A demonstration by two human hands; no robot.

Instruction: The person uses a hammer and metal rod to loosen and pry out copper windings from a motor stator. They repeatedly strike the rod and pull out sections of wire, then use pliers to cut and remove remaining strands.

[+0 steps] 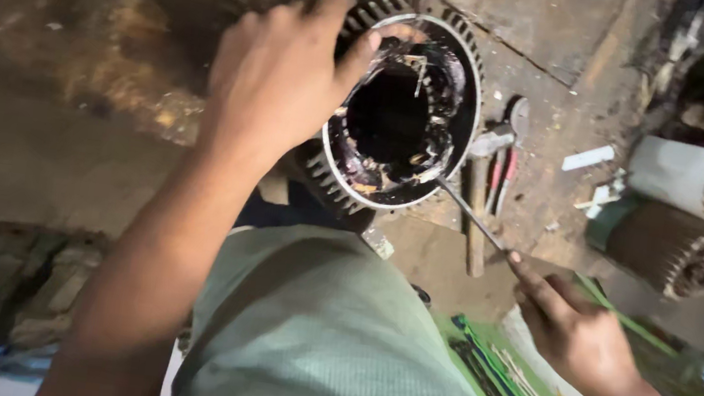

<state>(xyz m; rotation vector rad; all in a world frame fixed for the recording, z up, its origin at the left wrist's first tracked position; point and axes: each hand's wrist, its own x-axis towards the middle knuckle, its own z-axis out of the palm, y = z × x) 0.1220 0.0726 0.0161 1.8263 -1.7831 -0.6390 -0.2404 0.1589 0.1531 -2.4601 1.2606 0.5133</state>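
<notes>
My left hand (282,73) grips the rim of a finned round motor housing (452,152), thumb hooked over its top edge. The housing lies tilted with its open end facing me, and dark windings with bits of wire show inside it. My right hand (577,333) holds a thin metal rod (471,214) whose tip reaches the lower right inner edge of the housing. My knee in light green cloth (317,337) is below the housing.
Red-handled pliers (503,167) and a wooden-handled hammer (477,213) lie on the dirty floor right of the housing. Further right are a brown finned motor body (676,251) and a grey cylinder (677,175). Green sheets with thin sticks (525,394) lie at lower right.
</notes>
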